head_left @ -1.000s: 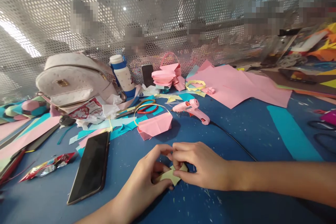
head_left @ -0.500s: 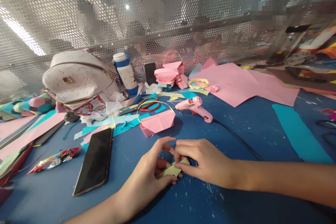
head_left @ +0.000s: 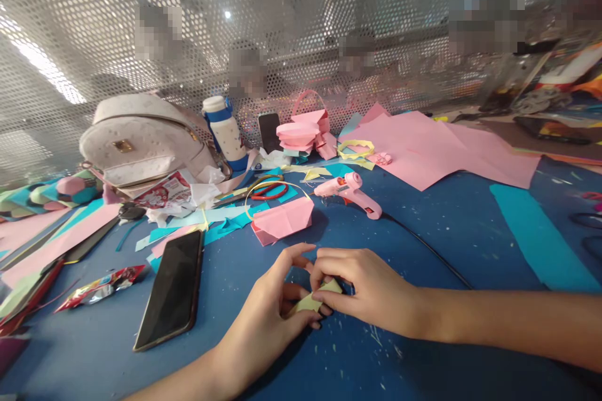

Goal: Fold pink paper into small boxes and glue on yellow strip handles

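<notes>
A small pale yellow-green piece of paper (head_left: 309, 303) is held between both hands, low over the blue table. My left hand (head_left: 275, 310) grips its left end with the thumb in front and fingers behind. My right hand (head_left: 360, 288) pinches its right part between thumb and fingers. The fingers partly cover the paper, so its full shape is hidden. Just beyond the hands stands a pink folded-paper basket (head_left: 283, 220) with a thin yellow handle. To the basket's right lies a pink glue gun (head_left: 348, 193), its nozzle pointing left.
A phone (head_left: 172, 288) and a snack wrapper (head_left: 101, 288) lie left. Behind are scissors (head_left: 270, 190), paper scraps, a white backpack (head_left: 145, 138) and a bottle (head_left: 226, 135). Pink sheets (head_left: 423, 147) and a blue strip (head_left: 540, 235) lie right; the glue gun's cord (head_left: 430, 254) trails rightward.
Both hands keep hold of the paper, with only slight finger movement; a little less of it shows. The view has shifted slightly.
</notes>
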The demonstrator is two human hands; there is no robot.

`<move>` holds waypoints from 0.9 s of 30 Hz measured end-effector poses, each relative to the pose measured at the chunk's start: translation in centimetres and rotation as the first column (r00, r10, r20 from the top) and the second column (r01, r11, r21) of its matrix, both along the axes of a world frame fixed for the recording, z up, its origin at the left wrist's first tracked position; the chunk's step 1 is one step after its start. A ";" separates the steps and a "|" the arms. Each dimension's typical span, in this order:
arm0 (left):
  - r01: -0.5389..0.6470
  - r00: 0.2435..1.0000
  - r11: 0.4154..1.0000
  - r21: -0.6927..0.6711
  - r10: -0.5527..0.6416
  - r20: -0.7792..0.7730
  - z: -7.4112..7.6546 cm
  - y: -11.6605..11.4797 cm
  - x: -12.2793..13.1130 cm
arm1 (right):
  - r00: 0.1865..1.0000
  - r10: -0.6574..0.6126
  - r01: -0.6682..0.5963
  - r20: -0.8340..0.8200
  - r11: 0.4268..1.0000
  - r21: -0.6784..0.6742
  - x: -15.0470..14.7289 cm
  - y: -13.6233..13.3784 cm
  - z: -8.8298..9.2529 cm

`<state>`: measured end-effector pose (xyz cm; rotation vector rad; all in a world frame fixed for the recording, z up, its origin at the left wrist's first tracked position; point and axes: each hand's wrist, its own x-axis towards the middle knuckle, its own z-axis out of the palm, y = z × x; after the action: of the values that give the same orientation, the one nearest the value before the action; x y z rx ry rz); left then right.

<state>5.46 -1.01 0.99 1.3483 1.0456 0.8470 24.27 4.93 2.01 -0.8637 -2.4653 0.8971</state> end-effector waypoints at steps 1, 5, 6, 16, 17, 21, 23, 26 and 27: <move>0.000 1.000 1.000 0.002 0.000 -0.002 0.0 0.0 0.1 | 1.000 -0.007 0.007 0.000 1.000 -0.015 0.0 0.0 0.0; 0.012 0.999 1.000 0.026 -0.011 -0.042 0.3 0.1 0.0 | 1.000 -0.024 0.023 -0.009 0.998 -0.054 0.0 0.1 0.1; 0.019 0.997 0.998 0.054 -0.015 -0.076 0.4 0.1 -0.2 | 1.000 -0.027 0.027 -0.013 0.998 -0.058 0.1 0.1 0.2; 0.164 0.892 0.888 0.430 0.054 -0.450 1.0 0.0 -2.5 | 0.999 0.004 0.000 0.048 0.998 -0.069 0.8 0.9 0.6; 0.205 0.876 0.869 0.450 0.041 -0.480 1.0 0.1 -2.6 | 0.999 0.019 -0.017 0.049 0.999 -0.046 0.7 1.0 0.5; 0.409 0.779 0.636 0.654 0.130 -0.614 0.6 0.0 -3.4 | 0.996 0.067 -0.069 0.064 0.997 0.041 0.2 1.1 0.1; 0.515 0.723 0.453 0.728 0.227 -0.652 0.4 -0.1 -3.7 | 0.995 0.069 -0.073 0.074 0.996 0.057 -0.1 1.2 0.0; 0.628 0.658 0.276 0.728 0.311 -0.686 0.1 -0.6 -3.8 | 0.995 0.064 -0.069 0.080 0.996 0.064 -0.3 1.4 -0.2; 0.645 0.644 0.259 0.719 0.322 -0.694 0.0 -0.9 -3.8 | 0.994 0.062 -0.068 0.085 0.996 0.064 -0.4 1.5 -0.2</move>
<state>1.71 -1.91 1.00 3.1264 0.8492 0.7064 23.89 6.39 1.82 -0.8174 -2.5930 0.8100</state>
